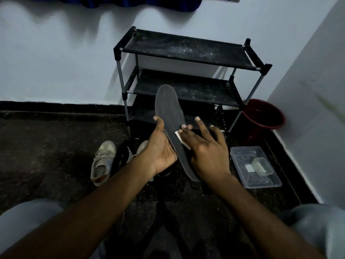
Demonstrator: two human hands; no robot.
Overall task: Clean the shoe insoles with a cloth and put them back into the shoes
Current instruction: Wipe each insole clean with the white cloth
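A long dark grey insole (169, 109) stands tilted in the middle of the view, toe end up. My left hand (159, 148) holds it from the left, palm under its edge and thumb on its face. My right hand (205, 144) presses a small white cloth (182, 138) flat against the insole with straight, spread fingers; most of the cloth is hidden under them. On the dark floor below lie a beige sneaker (102, 161), the toe of a second beige shoe (142, 145) and a black shoe (124, 153) between them, partly hidden by my left arm.
A black three-shelf shoe rack (186, 49) stands against the white wall behind the insole. A dark red bucket (263, 116) sits in the corner at the right. A clear plastic box (255, 167) with small items lies on the floor at the right. My knees frame the bottom corners.
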